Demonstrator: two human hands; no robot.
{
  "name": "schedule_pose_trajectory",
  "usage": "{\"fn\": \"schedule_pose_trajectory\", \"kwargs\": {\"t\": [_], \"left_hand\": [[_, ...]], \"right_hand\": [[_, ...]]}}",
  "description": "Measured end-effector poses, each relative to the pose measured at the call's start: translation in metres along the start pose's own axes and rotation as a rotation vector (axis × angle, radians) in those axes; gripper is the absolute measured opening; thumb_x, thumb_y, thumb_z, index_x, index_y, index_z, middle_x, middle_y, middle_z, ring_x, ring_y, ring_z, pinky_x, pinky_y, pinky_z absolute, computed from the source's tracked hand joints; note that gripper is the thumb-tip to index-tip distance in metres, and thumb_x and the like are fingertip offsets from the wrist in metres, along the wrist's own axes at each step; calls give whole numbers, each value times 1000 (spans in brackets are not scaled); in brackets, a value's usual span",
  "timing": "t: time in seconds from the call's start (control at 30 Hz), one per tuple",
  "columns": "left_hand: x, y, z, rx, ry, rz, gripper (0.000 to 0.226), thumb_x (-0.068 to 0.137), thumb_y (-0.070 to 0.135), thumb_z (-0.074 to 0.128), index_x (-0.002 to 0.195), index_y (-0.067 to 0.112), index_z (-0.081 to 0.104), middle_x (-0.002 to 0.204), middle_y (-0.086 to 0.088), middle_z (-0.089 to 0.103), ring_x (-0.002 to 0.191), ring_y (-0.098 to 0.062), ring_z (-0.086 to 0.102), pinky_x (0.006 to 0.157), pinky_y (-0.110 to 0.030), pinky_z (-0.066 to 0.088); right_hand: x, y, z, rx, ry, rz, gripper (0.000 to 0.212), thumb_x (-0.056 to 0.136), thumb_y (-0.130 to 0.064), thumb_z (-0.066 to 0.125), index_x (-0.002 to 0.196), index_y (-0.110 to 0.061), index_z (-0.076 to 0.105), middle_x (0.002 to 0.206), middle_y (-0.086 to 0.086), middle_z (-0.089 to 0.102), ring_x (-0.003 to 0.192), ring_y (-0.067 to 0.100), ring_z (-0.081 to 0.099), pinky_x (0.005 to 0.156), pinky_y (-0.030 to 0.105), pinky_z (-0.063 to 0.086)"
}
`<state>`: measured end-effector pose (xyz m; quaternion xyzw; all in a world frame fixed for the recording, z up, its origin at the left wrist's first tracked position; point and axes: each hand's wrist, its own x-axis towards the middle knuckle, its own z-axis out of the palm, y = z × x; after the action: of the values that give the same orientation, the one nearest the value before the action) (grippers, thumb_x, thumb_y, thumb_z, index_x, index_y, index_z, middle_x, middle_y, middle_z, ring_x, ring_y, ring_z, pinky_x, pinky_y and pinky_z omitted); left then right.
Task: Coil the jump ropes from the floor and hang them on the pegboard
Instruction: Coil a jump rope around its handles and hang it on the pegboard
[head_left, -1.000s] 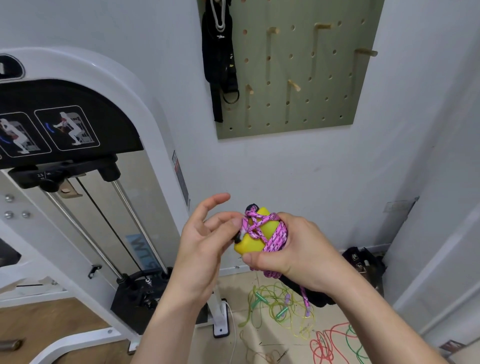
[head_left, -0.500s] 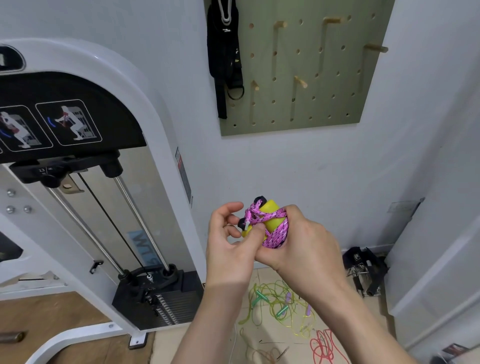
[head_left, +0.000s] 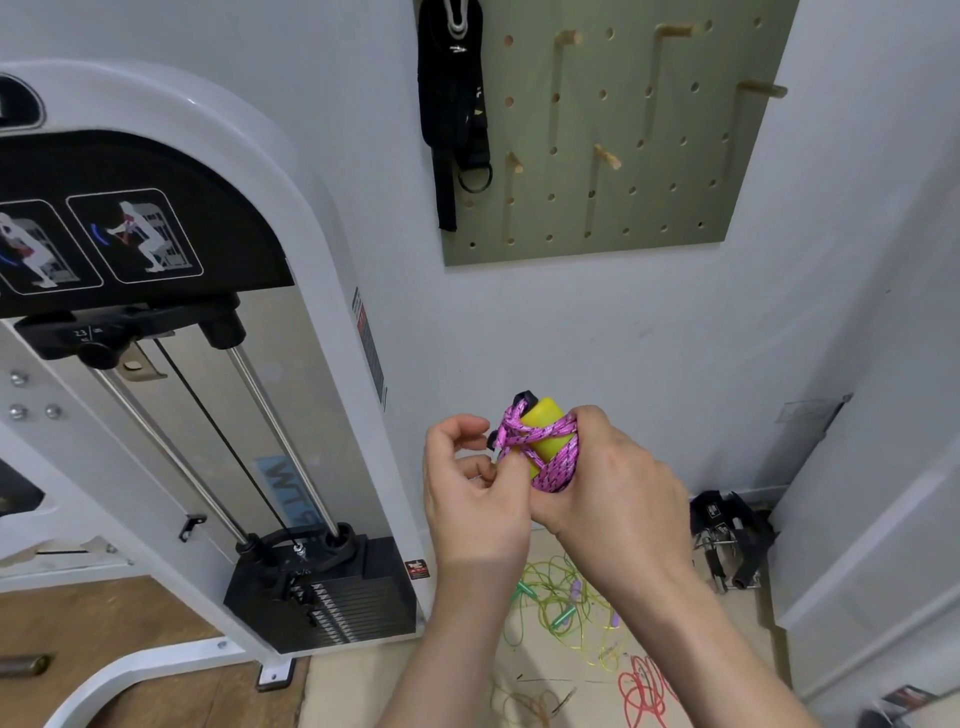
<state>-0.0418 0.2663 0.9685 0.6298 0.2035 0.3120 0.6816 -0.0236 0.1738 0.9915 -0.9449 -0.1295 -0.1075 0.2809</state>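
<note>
Below the pegboard (head_left: 623, 130), near the middle of our view, we hold the pink jump rope (head_left: 545, 457) wound round its yellow handles; our right hand (head_left: 618, 499) is clamped round the bundle, and our left hand (head_left: 472, 499), close against it at nine o'clock, pinches a strand as if to tuck the end. We judge this coil nearly finished but not yet hung, with only a black strap (head_left: 454, 104) on the board at twelve o'clock. Down at six o'clock the green rope (head_left: 561, 608) and the red rope (head_left: 644, 691) lie tangled on the floor, so most of the job is left
</note>
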Motion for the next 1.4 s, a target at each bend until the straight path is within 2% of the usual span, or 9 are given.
{"fn": "schedule_pose_trajectory", "kwargs": {"t": [0.2,0.4,0.53,0.77,0.93,1.03,1.1,1.27,1.4], "left_hand": [[4,-1,-7,-26,-112,-216,18,81,-7,53,80,10,58,62,-6,54,56,-12,48,61,-25,42],[8,2,-12,198,-191,-61,28,77,39,75,72,13,67,63,-2,67,62,-15,62,65,-27,51],[7,7,-13,232,-202,-53,18,78,27,76,69,13,71,56,6,63,52,-2,53,53,-12,44],[6,23,-17,277,-482,-115,11,55,16,54,46,12,50,49,-3,39,50,-11,34,49,-19,30],[7,34,-31,487,-663,3,26,56,19,56,50,7,34,52,-3,24,50,-13,22,48,-23,21],[4,30,-30,796,-452,285,25,62,24,61,56,7,44,48,3,35,48,-11,30,47,-24,29],[2,28,-27,683,-312,341,16,65,20,63,56,11,53,56,5,57,55,-9,50,53,-19,41],[4,20,-19,-136,-360,-89,21,84,2,63,66,12,69,72,-7,70,72,-17,55,62,-23,41],[1,17,-23,-186,-464,-113,23,82,22,62,59,20,65,66,-1,62,71,-11,53,71,-27,38]], "right_hand": [[7,4,-3,-60,82,-16,55,71,-67,59,99,-24,42,88,-5,58,78,28,63,58,33,41],[6,7,1,-63,103,-29,59,74,-76,50,99,-23,42,87,-5,58,75,28,63,57,35,44],[5,11,1,-81,100,-36,60,74,-76,50,99,-22,42,85,-5,57,74,27,64,54,33,39],[3,14,2,-100,2,-33,64,70,-76,54,107,-26,41,89,-7,55,79,26,63,56,32,35],[4,21,0,16,-48,-15,57,66,-70,63,103,-30,46,82,-8,59,80,23,60,58,32,36],[5,26,1,41,-55,6,54,66,-69,68,96,-29,48,77,-8,60,79,22,61,57,31,37],[5,29,1,29,-43,2,53,66,-71,67,93,-30,47,76,-9,61,76,20,61,57,31,38],[6,30,-3,7,21,-6,46,68,-63,66,94,-31,47,77,-9,61,73,20,59,57,30,40],[7,38,2,67,12,-63,49,65,-64,67,97,-32,48,79,-9,63,76,18,62,64,34,51]]}}
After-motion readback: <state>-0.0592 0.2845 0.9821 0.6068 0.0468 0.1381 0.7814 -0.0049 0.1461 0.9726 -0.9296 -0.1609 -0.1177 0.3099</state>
